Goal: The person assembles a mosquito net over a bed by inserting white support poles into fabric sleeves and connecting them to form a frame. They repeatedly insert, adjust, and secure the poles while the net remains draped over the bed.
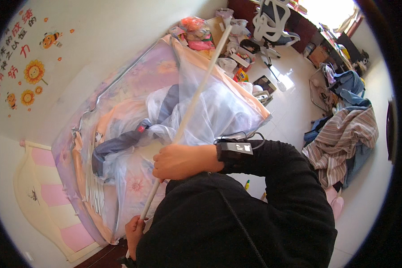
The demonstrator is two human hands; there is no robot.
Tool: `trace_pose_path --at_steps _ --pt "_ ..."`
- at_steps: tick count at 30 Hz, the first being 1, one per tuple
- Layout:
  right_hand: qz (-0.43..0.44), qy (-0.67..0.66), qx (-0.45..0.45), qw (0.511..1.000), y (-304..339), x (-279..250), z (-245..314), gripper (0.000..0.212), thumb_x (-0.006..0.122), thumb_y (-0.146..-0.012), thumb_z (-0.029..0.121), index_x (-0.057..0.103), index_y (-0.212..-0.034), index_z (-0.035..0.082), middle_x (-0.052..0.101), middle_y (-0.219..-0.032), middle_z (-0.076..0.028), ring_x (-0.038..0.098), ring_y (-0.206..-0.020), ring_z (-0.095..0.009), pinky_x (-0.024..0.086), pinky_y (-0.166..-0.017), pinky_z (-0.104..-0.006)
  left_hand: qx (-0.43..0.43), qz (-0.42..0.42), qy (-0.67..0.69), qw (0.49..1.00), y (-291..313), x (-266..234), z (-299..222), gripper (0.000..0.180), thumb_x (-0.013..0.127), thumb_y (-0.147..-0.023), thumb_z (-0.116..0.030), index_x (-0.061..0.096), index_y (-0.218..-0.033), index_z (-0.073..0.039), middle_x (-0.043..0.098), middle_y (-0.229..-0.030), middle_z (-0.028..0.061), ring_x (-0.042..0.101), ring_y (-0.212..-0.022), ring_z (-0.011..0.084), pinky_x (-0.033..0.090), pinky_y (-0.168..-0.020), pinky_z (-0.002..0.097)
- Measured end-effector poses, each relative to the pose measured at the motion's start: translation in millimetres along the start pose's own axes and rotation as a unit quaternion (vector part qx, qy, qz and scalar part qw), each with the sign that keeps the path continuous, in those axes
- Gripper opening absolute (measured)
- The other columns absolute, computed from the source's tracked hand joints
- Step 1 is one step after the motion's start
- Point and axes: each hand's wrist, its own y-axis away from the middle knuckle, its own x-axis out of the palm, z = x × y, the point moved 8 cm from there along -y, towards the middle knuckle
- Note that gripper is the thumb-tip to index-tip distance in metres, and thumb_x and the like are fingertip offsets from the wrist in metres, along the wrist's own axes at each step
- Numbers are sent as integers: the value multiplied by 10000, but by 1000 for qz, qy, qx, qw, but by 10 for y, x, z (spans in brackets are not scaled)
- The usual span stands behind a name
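Observation:
A long white pole point(196, 98) slants up and away in front of my body. My right hand point(187, 161) is closed around its middle, the arm bent across my chest. Lower down, near my left side, my left hand point(134, 232) grips the same pole, with part of that hand hidden by my body. Beneath the pole, sheer white netting point(214, 107) with peach trim lies crumpled over a bed with a floral cover point(138, 187). Several thin white poles point(94, 196) rest together at the bed's left, near a dark blue-grey garment point(120, 144).
A cream and pink headboard point(53, 196) stands at the left, along a wall with stickers. Bags and boxes point(198, 33) crowd the far end of the bed. A white-framed chair point(272, 20) stands by a desk. Striped cloth point(339, 138) and jeans are heaped at the right.

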Motion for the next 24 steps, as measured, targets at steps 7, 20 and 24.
trace_pose_path --at_steps 7,20,24 --pt "-124 11 -17 992 41 -10 -10 82 582 -781 151 567 -794 71 614 -739 -80 630 -736 -283 504 -616 -395 -22 12 13 1000 -12 -58 179 293 529 -932 -267 624 -916 9 423 -582 -46 364 -524 57 274 -480 231" --pt "-263 -156 116 945 -140 -339 -410 350 604 -741 33 615 -1080 118 627 -888 -116 617 -736 -316 491 -615 -405 218 -216 -23 951 -61 -642 -1691 119 517 -920 -113 564 -916 -4 451 -638 -17 394 -567 61 321 -502 223" --pt "-335 -303 51 891 -408 -572 -155 404 606 -821 49 540 -1219 49 595 -1001 -128 578 -742 -228 465 -623 -333 323 -176 -16 930 -199 -341 -2276 128 546 -918 -113 578 -963 3 502 -686 0 452 -596 83 362 -529 238"
